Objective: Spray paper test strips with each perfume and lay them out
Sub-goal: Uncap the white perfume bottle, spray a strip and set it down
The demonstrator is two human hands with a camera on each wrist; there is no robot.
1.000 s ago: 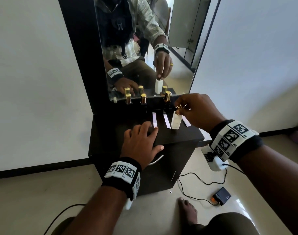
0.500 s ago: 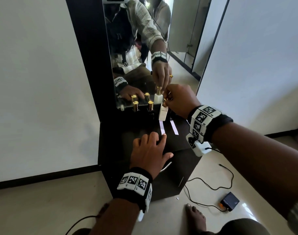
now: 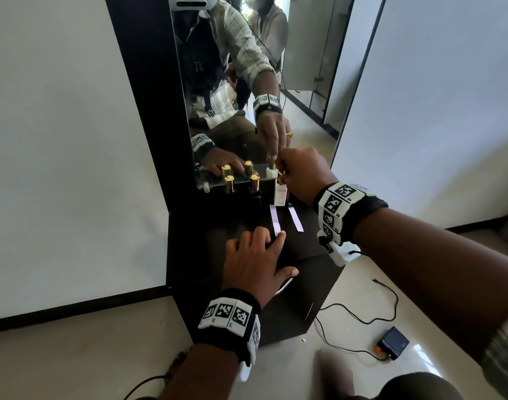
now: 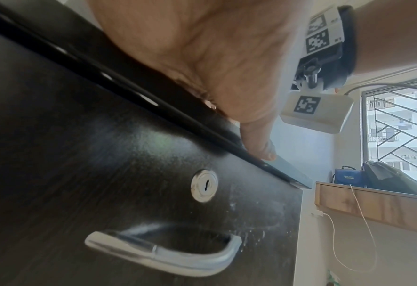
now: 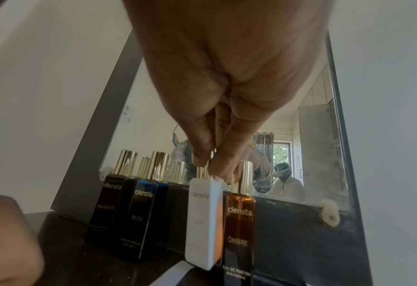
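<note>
Up front, one dark cabinet carries one mirror, the landmark. Against the mirror's foot stand four "clensta" perfume bottles: a black one lettered "FOUNDER", a blue one marked "BLEU", a white bottle and an amber one reading "OMBRE". The right hand pinches the white bottle's gold top. Two paper strips lie below the mirror; the left hand rests spread flat, a fingertip touching one.

The right hand has carried the white bottle back to the mirror-side row.
</note>
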